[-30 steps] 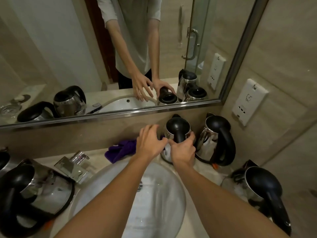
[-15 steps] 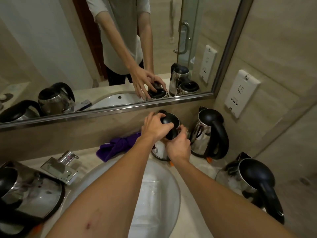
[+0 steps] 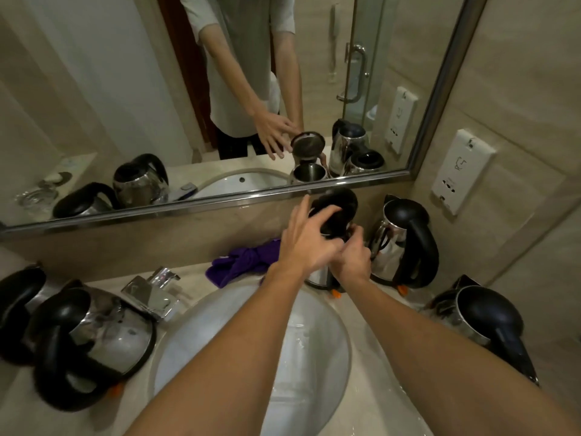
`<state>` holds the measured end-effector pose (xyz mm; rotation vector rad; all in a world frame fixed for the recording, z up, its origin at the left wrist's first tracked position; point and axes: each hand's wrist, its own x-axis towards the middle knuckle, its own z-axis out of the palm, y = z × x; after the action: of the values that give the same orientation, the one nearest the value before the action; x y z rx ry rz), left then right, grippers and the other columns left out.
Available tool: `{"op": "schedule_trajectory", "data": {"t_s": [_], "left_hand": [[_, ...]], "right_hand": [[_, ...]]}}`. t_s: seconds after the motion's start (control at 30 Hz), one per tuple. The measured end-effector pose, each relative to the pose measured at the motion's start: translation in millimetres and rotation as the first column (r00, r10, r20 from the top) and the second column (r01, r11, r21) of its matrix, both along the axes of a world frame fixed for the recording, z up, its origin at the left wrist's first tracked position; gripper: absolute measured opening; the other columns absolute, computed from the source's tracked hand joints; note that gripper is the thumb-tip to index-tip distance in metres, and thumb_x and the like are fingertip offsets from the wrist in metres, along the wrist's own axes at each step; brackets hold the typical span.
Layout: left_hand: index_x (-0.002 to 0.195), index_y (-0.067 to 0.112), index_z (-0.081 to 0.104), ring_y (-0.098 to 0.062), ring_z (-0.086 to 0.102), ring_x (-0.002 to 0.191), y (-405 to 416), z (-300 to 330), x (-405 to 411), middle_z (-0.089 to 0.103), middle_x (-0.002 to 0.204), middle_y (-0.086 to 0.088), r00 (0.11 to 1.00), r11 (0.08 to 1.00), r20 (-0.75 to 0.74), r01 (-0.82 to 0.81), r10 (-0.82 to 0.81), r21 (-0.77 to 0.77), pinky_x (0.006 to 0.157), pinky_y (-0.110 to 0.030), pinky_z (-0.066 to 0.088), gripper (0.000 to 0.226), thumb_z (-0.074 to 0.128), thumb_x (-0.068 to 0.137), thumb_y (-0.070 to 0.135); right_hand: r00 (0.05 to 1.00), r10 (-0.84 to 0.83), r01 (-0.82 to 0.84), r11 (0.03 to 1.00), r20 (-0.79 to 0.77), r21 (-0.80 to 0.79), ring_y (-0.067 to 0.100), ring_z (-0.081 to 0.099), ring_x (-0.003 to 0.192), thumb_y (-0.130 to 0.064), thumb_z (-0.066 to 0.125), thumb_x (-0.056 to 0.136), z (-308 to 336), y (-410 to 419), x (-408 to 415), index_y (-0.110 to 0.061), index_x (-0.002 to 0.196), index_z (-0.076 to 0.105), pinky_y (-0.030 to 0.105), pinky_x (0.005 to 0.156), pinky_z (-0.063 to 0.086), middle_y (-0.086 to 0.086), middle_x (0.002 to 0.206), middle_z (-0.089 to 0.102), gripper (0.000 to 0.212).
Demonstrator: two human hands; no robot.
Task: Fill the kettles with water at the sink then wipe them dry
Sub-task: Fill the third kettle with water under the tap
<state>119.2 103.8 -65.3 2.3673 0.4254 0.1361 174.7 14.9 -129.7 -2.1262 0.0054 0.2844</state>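
Note:
A steel kettle [image 3: 317, 275] with a black handle stands at the back rim of the white sink [image 3: 176, 350], against the mirror. Its black lid [image 3: 338, 206] is tipped up; the mirror shows the mouth uncovered. My left hand [image 3: 306, 240] reaches over the top with spread fingers touching the raised lid. My right hand [image 3: 353, 262] grips the kettle's handle. A crumpled purple cloth [image 3: 242, 262] lies on the counter just left of this kettle.
Two more kettles stand to the right, one by the wall [image 3: 405, 243] and one nearer me [image 3: 481, 322]. Two kettles [image 3: 94, 341] crowd the left counter beside the chrome faucet [image 3: 154, 292]. A wall socket [image 3: 460, 171] is at upper right.
The kettle's lid has swung up from closed. My left hand moved from the lid's top to its raised side. My right hand kept hold of the handle.

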Motion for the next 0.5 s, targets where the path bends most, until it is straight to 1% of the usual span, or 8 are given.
{"op": "schedule_trajectory", "data": {"t_s": [0.07, 0.13, 0.17, 0.23, 0.27, 0.33, 0.43, 0.5], "left_hand": [[0.155, 0.051, 0.025, -0.027, -0.005, 0.156, -9.1, -3.2, -15.9, -0.009, 0.17, 0.0, 0.998, 0.993, -0.041, 0.057, -0.054, 0.1, 0.124, -0.054, 0.016, 0.081, 0.068, 0.088, 0.038], [0.156, 0.055, 0.014, -0.029, -0.009, 0.155, -11.0, -6.9, -32.4, -0.015, 0.169, 0.0, 0.994, 0.989, -0.079, 0.087, -0.078, 0.123, 0.124, -0.054, 0.013, 0.086, 0.067, 0.089, 0.041], [0.155, 0.056, 0.012, -0.029, -0.009, 0.155, -8.7, -7.5, -41.6, -0.016, 0.169, 0.001, 0.994, 0.988, -0.072, 0.096, -0.088, 0.118, 0.123, -0.054, 0.012, 0.087, 0.067, 0.089, 0.04], [0.155, 0.057, 0.013, -0.028, -0.004, 0.156, 1.1, -3.0, -62.2, -0.01, 0.17, 0.001, 0.997, 0.987, 0.011, 0.08, -0.082, 0.14, 0.122, -0.053, 0.013, 0.088, 0.067, 0.089, 0.036], [0.155, 0.057, 0.015, -0.026, 0.002, 0.155, 8.1, -0.2, -74.2, -0.004, 0.17, 0.002, 0.996, 0.987, 0.066, 0.045, -0.056, 0.155, 0.122, -0.052, 0.014, 0.087, 0.067, 0.089, 0.035], [0.154, 0.051, 0.027, -0.022, 0.015, 0.152, 26.1, 4.1, -100.6, 0.013, 0.168, 0.002, 0.99, 0.987, 0.139, -0.048, 0.027, 0.153, 0.121, -0.049, 0.018, 0.077, 0.066, 0.09, 0.035], [0.147, 0.035, 0.049, -0.022, 0.034, 0.144, 59.1, 4.3, -142.1, 0.036, 0.157, 0.001, 0.98, 0.975, 0.118, -0.174, 0.159, 0.137, 0.119, -0.047, 0.028, 0.061, 0.063, 0.087, 0.031], [0.14, 0.028, 0.057, -0.023, 0.046, 0.134, 84.3, 2.7, -166.4, 0.049, 0.146, 0.002, 0.969, 0.957, 0.085, -0.243, 0.232, 0.156, 0.113, -0.044, 0.037, 0.057, 0.061, 0.083, 0.032]], "right_hand": [[1.0, 0.025, -0.025, 0.999, 0.003, 0.046, 0.033, 0.061, 0.121, -0.024, 0.074, 0.093, 2.1, -4.2, -5.0, -0.019, 0.145, 0.04, 0.045, 0.094, 0.05, 0.012, 0.131, 0.063, 0.062], [0.998, 0.053, -0.055, 0.996, 0.027, 0.068, 0.033, 0.054, 0.133, -0.027, 0.08, 0.088, 3.0, -9.1, -13.6, -0.019, 0.15, 0.039, 0.045, 0.105, 0.045, 0.011, 0.139, 0.06, 0.075], [0.997, 0.065, -0.068, 0.996, 0.043, 0.062, 0.032, 0.053, 0.135, -0.027, 0.082, 0.086, 2.9, -12.6, -20.0, -0.019, 0.151, 0.039, 0.045, 0.106, 0.044, 0.01, 0.139, 0.061, 0.078], [0.994, 0.087, -0.092, 0.993, 0.073, 0.073, 0.03, 0.056, 0.131, -0.024, 0.083, 0.084, 1.6, -17.1, -33.7, -0.019, 0.147, 0.047, 0.038, 0.1, 0.044, 0.008, 0.134, 0.065, 0.073], [0.99, 0.105, -0.113, 0.99, 0.096, 0.08, 0.029, 0.058, 0.128, -0.022, 0.084, 0.084, -0.1, -18.3, -40.3, -0.019, 0.143, 0.051, 0.035, 0.096, 0.043, 0.006, 0.131, 0.067, 0.068], [0.981, 0.142, -0.154, 0.984, 0.131, 0.087, 0.024, 0.061, 0.123, -0.022, 0.087, 0.079, -2.5, -19.8, -53.6, -0.02, 0.136, 0.057, 0.034, 0.094, 0.045, -0.001, 0.125, 0.068, 0.065], [0.961, 0.218, -0.237, 0.966, 0.168, 0.1, 0.009, 0.058, 0.11, -0.018, 0.091, 0.074, 1.5, -18.0, -75.1, -0.024, 0.129, 0.061, 0.03, 0.093, 0.046, -0.021, 0.105, 0.063, 0.063], [0.947, 0.272, -0.293, 0.949, 0.17, 0.115, 0.004, 0.058, 0.103, -0.016, 0.092, 0.072, 2.1, -14.6, -87.1, -0.032, 0.12, 0.061, 0.029, 0.091, 0.047, -0.026, 0.099, 0.063, 0.058]]}}
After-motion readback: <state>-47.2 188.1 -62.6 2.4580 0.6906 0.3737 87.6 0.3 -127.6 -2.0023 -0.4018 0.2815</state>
